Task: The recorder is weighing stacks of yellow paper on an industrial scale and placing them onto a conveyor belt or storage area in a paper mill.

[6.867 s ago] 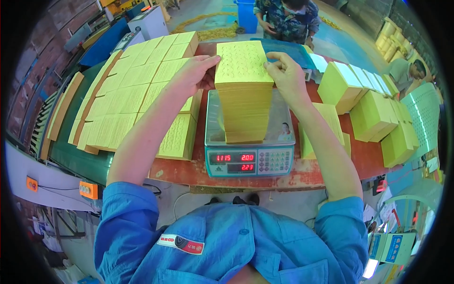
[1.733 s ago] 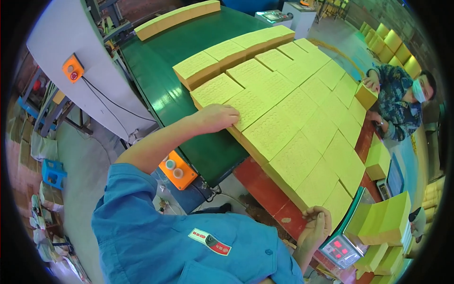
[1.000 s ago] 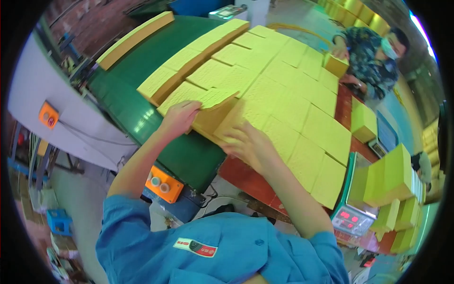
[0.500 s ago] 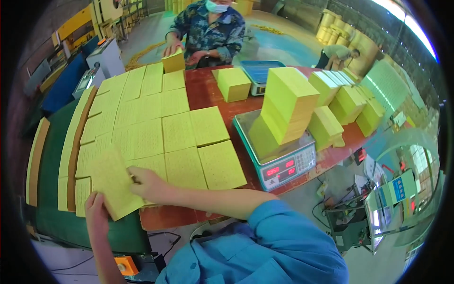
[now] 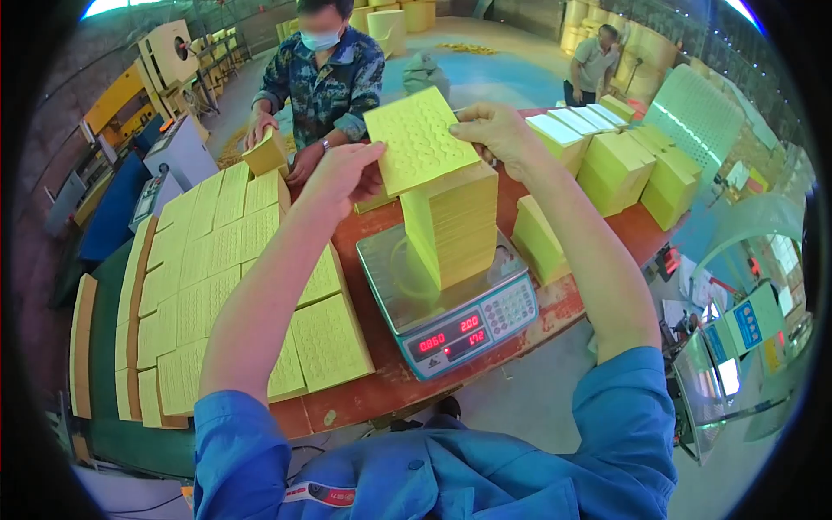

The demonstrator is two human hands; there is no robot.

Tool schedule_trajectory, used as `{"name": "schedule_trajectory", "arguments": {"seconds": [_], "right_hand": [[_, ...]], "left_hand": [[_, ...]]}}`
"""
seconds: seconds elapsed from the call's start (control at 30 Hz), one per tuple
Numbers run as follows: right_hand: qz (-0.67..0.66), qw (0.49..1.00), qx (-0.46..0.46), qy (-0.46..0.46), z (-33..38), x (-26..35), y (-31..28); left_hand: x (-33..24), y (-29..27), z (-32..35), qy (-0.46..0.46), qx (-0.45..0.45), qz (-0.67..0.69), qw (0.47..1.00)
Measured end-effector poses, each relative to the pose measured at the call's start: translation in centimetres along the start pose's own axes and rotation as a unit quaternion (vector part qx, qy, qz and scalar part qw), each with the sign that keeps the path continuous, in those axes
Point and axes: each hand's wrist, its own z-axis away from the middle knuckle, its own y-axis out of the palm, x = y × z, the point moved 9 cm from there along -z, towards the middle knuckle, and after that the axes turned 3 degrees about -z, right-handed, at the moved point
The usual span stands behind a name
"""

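Observation:
My left hand [image 5: 347,173] and my right hand [image 5: 498,134] pinch opposite sides of a square of yellow embossed paper [image 5: 414,143], whether one sheet or a thin pile I cannot tell. It is just over a tall stack of yellow paper [image 5: 459,230] and hides the top of that stack; whether the two touch is unclear. The stack stands on the metal pan of a digital scale [image 5: 386,269] with lit red digits. Something thin and dark shows by my right fingers, too small to name.
Rows of yellow paper stacks [image 5: 325,342] cover the left of the red table [image 5: 555,299]. More yellow stacks [image 5: 611,178] stand at the right, some topped white. Across the table, a masked person [image 5: 325,82] handles a small yellow stack. Another person [image 5: 594,65] is farther back.
Both hands have moved from the rows at the lower left, up and right to above the scale, carrying the yellow paper. The view has shifted too. The person at the back now stands more upright.

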Motion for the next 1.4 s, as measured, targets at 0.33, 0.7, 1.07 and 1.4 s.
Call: {"name": "schedule_trajectory", "arguments": {"seconds": [0.33,0.7,1.07,1.4], "right_hand": [[-0.006,0.997,0.029,0.071,-2.2,-6.3,-3.3],[0.000,0.996,0.052,0.073,-1.5,-7.6,-2.9],[-0.043,0.996,0.036,0.075,-1.3,-7.8,-3.3],[0.036,0.998,0.028,-0.041,-2.5,-7.0,-3.6]], "left_hand": [[2.1,3.7,-2.5,-0.090,-0.005,-0.036,0.995],[3.3,3.8,-1.9,-0.073,-0.035,0.008,0.997],[3.4,4.9,-1.6,-0.056,-0.024,0.049,0.997],[2.2,6.1,-0.9,0.002,0.000,0.251,0.968]]}}
